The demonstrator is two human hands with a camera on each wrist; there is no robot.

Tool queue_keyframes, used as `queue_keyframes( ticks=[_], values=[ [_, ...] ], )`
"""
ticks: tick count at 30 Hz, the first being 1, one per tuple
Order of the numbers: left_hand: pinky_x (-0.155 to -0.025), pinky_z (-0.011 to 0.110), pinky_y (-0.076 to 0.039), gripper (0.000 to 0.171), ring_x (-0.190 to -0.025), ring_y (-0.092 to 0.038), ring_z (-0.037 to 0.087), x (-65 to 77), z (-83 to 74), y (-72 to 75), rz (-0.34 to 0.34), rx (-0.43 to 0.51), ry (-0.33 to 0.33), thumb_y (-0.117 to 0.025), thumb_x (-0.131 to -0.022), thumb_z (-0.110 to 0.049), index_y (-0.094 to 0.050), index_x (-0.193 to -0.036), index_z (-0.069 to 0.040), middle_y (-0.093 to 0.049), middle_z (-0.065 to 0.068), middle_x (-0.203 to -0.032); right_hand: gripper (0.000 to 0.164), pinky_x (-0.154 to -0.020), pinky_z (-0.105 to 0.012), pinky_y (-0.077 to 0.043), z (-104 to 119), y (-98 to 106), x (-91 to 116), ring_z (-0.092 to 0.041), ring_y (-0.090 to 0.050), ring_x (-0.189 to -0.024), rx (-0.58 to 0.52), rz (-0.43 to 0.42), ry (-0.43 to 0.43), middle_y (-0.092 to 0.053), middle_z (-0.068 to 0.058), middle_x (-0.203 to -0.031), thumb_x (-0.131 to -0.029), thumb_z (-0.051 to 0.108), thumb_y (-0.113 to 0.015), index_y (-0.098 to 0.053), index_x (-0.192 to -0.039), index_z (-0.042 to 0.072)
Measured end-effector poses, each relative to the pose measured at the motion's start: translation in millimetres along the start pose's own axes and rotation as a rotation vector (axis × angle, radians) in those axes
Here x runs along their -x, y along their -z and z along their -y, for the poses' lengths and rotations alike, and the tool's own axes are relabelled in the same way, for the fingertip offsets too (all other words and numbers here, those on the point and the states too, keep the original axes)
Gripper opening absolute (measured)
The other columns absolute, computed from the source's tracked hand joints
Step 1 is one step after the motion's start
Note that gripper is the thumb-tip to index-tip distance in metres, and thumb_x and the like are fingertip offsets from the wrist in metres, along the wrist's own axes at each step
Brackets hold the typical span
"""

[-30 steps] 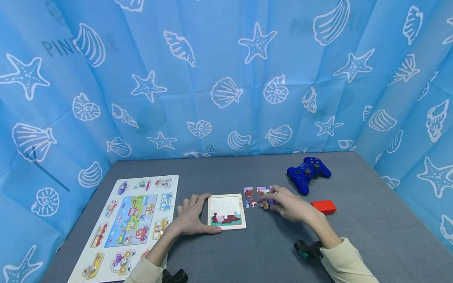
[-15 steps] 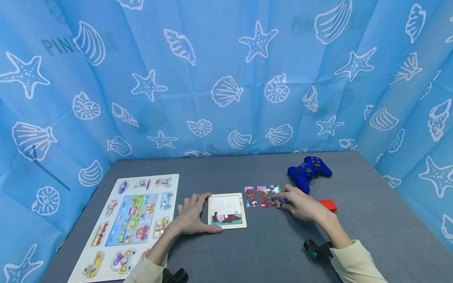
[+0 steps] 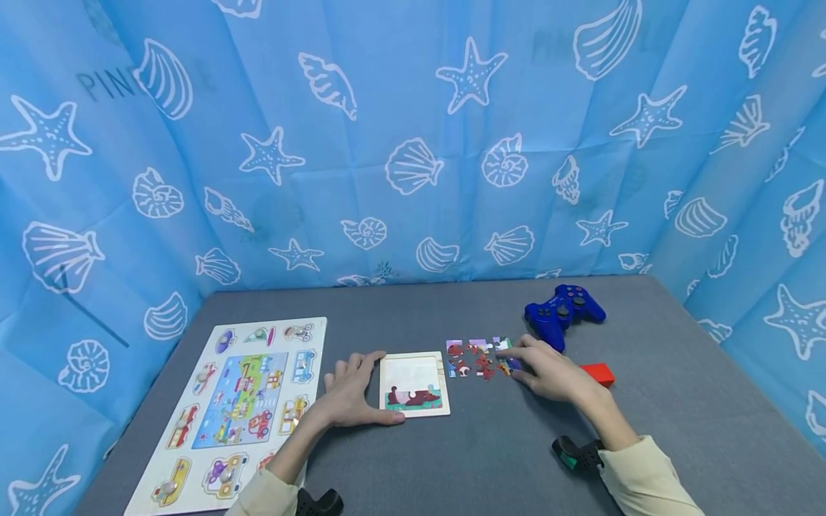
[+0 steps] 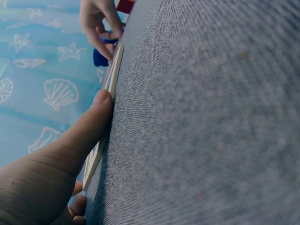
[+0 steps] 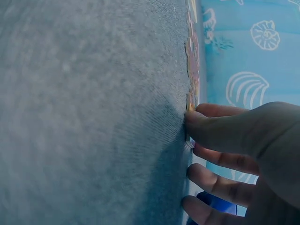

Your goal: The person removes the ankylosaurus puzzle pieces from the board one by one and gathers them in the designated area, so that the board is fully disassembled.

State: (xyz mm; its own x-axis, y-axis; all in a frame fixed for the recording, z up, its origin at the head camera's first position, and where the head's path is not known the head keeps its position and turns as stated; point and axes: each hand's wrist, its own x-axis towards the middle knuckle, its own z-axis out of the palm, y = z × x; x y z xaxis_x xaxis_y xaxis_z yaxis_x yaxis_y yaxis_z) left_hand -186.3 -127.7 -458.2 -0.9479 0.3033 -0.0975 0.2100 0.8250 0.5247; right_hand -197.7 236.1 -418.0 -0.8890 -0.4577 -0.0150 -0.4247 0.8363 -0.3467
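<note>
A small wooden puzzle tray (image 3: 413, 364) lies on the grey table, with dark-red and green pieces (image 3: 413, 398) along its bottom. My left hand (image 3: 351, 395) spans its left side, thumb at the near edge and index finger at the far left corner. In the left wrist view the thumb (image 4: 101, 101) presses the tray's edge. Right of the tray, loose jigsaw pieces (image 3: 477, 347) lie in rows. My right hand (image 3: 545, 369) pinches a jigsaw piece (image 3: 505, 365) at the lower right of them between thumb and fingers; the fingertips partly hide it.
A large peg puzzle board (image 3: 241, 401) with vehicle pictures lies at the left, partly under the left forearm. A blue game controller (image 3: 563, 314) lies behind the right hand, and a red block (image 3: 599, 374) sits beside that wrist. A blue shell-print curtain (image 3: 413, 165) hangs behind the table.
The right hand has moved right, from the lower middle jigsaw piece to the lower right one. The middle piece now lies uncovered in its row. The left hand and tray have stayed put.
</note>
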Motion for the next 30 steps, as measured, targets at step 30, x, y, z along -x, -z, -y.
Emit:
queue_keyframes(
  ticks=[30],
  values=[
    [-0.077,0.04,-0.021,0.116,-0.099,-0.034,0.025,1.4,0.0,0.8,-0.004,0.004,-0.016,-0.089,-0.063,-0.064,-0.038,-0.156,-0.018,-0.049,0.015,-0.137,0.033,-0.072,-0.028,-0.037,-0.6,-2.1,-3.3,-0.014,-0.046,-0.085,-0.003,-0.001,-0.001,-0.059,-0.002,-0.099,-0.094,0.008,-0.071,-0.073,-0.127,0.011]
  ],
)
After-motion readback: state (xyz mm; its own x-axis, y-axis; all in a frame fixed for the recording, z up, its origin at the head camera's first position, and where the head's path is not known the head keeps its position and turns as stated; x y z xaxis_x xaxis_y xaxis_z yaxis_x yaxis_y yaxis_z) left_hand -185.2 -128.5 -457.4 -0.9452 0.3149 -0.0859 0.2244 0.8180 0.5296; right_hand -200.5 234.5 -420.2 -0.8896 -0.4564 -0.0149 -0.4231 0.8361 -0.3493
